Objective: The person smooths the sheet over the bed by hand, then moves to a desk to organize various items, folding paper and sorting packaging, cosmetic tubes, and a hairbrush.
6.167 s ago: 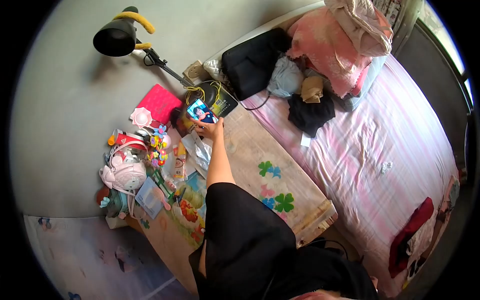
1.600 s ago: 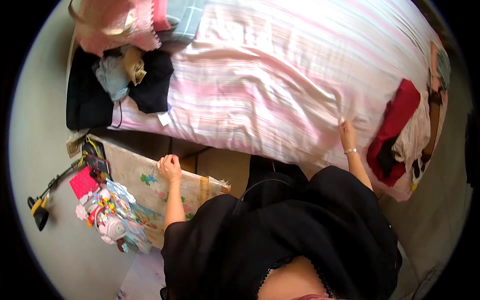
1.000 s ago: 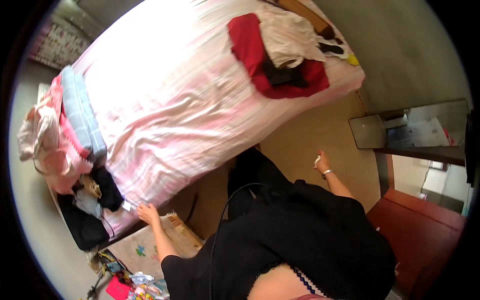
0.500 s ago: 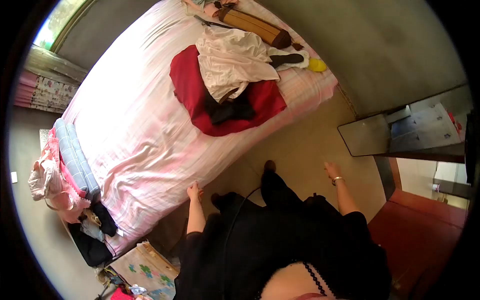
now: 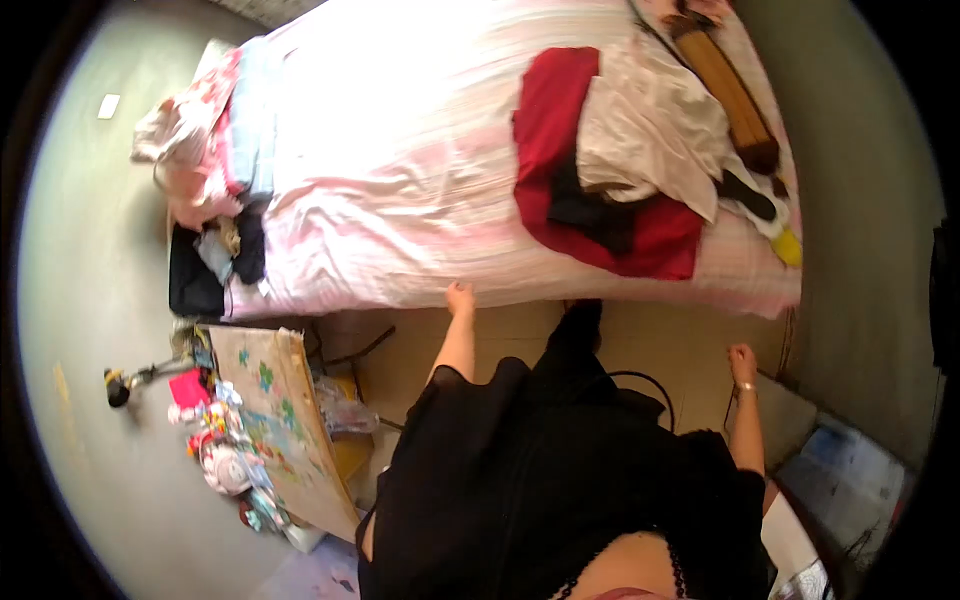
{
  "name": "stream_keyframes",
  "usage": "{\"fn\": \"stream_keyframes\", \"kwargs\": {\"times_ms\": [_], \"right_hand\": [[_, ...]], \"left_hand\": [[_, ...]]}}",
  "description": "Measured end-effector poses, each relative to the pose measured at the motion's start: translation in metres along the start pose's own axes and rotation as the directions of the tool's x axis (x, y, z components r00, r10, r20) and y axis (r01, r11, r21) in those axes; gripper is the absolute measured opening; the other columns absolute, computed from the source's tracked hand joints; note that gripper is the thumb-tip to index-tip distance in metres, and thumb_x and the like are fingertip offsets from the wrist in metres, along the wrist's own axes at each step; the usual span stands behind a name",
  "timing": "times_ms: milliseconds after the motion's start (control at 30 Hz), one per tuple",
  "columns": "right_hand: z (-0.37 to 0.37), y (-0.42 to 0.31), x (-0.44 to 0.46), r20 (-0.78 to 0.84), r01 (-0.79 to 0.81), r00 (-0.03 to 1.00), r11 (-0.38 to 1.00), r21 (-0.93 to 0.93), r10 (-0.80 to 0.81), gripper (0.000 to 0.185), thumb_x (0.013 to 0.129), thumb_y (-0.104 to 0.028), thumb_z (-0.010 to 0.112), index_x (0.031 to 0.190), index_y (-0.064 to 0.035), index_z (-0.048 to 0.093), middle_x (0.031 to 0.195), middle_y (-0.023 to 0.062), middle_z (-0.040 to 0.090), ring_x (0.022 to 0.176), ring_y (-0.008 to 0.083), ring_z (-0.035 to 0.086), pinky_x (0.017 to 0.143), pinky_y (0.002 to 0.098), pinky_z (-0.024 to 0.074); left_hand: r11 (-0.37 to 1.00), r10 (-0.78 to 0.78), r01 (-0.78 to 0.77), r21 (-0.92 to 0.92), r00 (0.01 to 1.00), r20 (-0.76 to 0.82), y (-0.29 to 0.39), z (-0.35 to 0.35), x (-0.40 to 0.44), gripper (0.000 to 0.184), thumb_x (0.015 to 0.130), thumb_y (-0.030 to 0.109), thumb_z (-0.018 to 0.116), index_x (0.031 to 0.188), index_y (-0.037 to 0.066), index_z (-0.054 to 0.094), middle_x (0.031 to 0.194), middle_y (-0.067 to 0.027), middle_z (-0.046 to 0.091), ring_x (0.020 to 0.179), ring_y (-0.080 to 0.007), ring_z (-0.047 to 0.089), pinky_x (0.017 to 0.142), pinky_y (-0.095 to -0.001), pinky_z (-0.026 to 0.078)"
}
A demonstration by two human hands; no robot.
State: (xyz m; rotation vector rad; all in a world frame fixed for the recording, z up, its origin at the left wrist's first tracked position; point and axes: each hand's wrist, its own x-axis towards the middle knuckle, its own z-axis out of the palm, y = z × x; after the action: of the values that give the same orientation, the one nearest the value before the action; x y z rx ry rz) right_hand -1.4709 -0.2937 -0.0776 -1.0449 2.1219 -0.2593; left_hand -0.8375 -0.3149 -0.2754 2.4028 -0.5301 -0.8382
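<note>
My left hand [image 5: 460,297] hangs at the near edge of the bed [image 5: 400,235], its fingers loosely curled and no object showing in it. Over the floor to the right is my right hand [image 5: 742,365], closed like a fist, with a bracelet [image 5: 746,387] at the wrist. Ahead on the bed lies a dark red cloth [image 5: 545,110]. A crumpled cream garment [image 5: 650,130] and a black piece of clothing [image 5: 590,215] rest on it. A black-soled item [image 5: 748,195] and a yellow piece [image 5: 787,248] sit at the bed's right edge.
Folded blue bedding [image 5: 252,120] and pink clothes [image 5: 205,150] are piled at the bed's left end. A long brown case [image 5: 725,95] lies at the far right. Left of me stands a flower-patterned table [image 5: 265,400] with dolls [image 5: 225,465] beside it.
My view has turned left, so the bed now lies straight across in front and the table shows more. I stand closer to the bed. The clothes on it look unmoved.
</note>
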Motion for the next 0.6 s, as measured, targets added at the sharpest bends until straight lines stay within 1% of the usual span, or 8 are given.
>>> {"fn": "stream_keyframes", "kwargs": {"times_ms": [67, 100, 167, 333, 400, 467, 533, 600], "right_hand": [[0.0, 0.011, 0.007, 0.041, 0.125, 0.992, 0.991, -0.045, -0.123, 0.018, 0.075, -0.02, 0.052, 0.076, -0.003, 0.057, 0.069, 0.0065, 0.056, 0.064, 0.016, 0.051, 0.061, 0.0282, 0.0405], [0.0, 0.02, 0.015, 0.09, 0.184, 0.98, 0.98, -0.077, -0.177, 0.017, 0.074, -0.019, 0.053, 0.076, -0.0034, 0.057, 0.07, 0.0072, 0.057, 0.065, 0.0175, 0.052, 0.061, 0.0287, 0.0409], [0.001, 0.003, 0.023, 0.12, 0.191, 0.979, 0.939, -0.285, -0.163, 0.015, 0.072, -0.018, 0.056, 0.076, -0.0037, 0.056, 0.074, 0.0097, 0.058, 0.07, 0.0226, 0.055, 0.063, 0.0309, 0.0423], [0.027, -0.135, 0.05, 0.293, 0.419, 0.898, 0.842, -0.34, -0.329, 0.014, 0.072, -0.014, 0.058, 0.081, -0.0041, 0.054, 0.08, 0.0143, 0.057, 0.076, 0.0283, 0.055, 0.067, 0.035, 0.043], [0.055, -0.202, 0.059, 0.349, 0.623, 0.772, 0.742, -0.249, -0.531, 0.018, 0.072, -0.009, 0.056, 0.089, -0.0049, 0.052, 0.084, 0.0143, 0.056, 0.076, 0.03, 0.055, 0.066, 0.0353, 0.0426], [0.089, -0.259, 0.079, 0.42, 0.837, 0.537, 0.526, -0.152, -0.732, 0.026, 0.07, -0.005, 0.056, 0.095, -0.0061, 0.05, 0.086, 0.013, 0.053, 0.075, 0.0318, 0.053, 0.064, 0.0362, 0.0426], [0.126, -0.323, 0.079, 0.488, 0.903, 0.428, 0.389, -0.184, -0.761, 0.032, 0.066, -0.003, 0.059, 0.095, -0.0063, 0.049, 0.089, 0.011, 0.05, 0.073, 0.0317, 0.053, 0.062, 0.0366, 0.0427], [0.161, -0.38, 0.076, 0.576, 0.968, 0.249, 0.192, -0.159, -0.778, 0.039, 0.063, -0.002, 0.062, 0.098, -0.0069, 0.047, 0.093, 0.0099, 0.049, 0.073, 0.0299, 0.053, 0.061, 0.0366, 0.0432]], "left_hand": [[0.938, 0.194, -0.146, 0.316, 0.973, -0.128, 0.068, -0.012, -0.041, 0.047, 0.067, 0.027, 0.064, 0.105, 0.002, 0.05, 0.091, -0.015, 0.055, 0.084, -0.0286, 0.052, 0.074, -0.0362, 0.042], [0.95, 0.233, -0.195, 0.243, 0.962, -0.14, 0.071, -0.005, -0.04, 0.049, 0.067, 0.031, 0.064, 0.104, 0.003, 0.051, 0.097, -0.0162, 0.052, 0.092, -0.0304, 0.049, 0.078, -0.0383, 0.04], [0.957, 0.182, -0.151, 0.247, 0.978, -0.105, 0.087, 0.012, -0.034, 0.051, 0.066, 0.032, 0.066, 0.103, 0.003, 0.05, 0.097, -0.0173, 0.051, 0.09, -0.0305, 0.049, 0.077, -0.038, 0.041], [0.965, 0.068, -0.056, 0.257, 0.997, -0.04, 0.164, 0.024, -0.049, 0.042, 0.066, 0.028, 0.066, 0.093, 0.0, 0.05, 0.097, -0.0204, 0.049, 0.088, -0.0328, 0.049, 0.075, -0.0391, 0.041], [0.936, 0.165, -0.137, 0.324, 0.984, -0.063, 0.147, 0.043, -0.04, 0.032, 0.068, 0.021, 0.062, 0.089, 0.0, 0.05, 0.094, -0.0215, 0.05, 0.087, -0.0336, 0.049, 0.074, -0.0394, 0.041], [0.938, 0.198, -0.159, 0.309, 0.975, -0.1, 0.145, 0.049, -0.037, 0.026, 0.069, 0.017, 0.059, 0.088, 0.0, 0.051, 0.091, -0.0216, 0.051, 0.086, -0.034, 0.049, 0.074, -0.0397, 0.041], [0.991, 0.043, -0.047, 0.123, 0.999, 0.031, 0.152, 0.052, -0.038, 0.015, 0.072, 0.011, 0.052, 0.083, 0.001, 0.05, 0.084, -0.0193, 0.052, 0.083, -0.0343, 0.049, 0.074, -0.0415, 0.038], [0.994, 0.024, -0.016, 0.112, 0.997, -0.069, 0.135, 0.077, -0.033, 0.012, 0.073, 0.01, 0.049, 0.081, 0.001, 0.049, 0.081, -0.0172, 0.053, 0.081, -0.0337, 0.049, 0.073, -0.0421, 0.038]]}}
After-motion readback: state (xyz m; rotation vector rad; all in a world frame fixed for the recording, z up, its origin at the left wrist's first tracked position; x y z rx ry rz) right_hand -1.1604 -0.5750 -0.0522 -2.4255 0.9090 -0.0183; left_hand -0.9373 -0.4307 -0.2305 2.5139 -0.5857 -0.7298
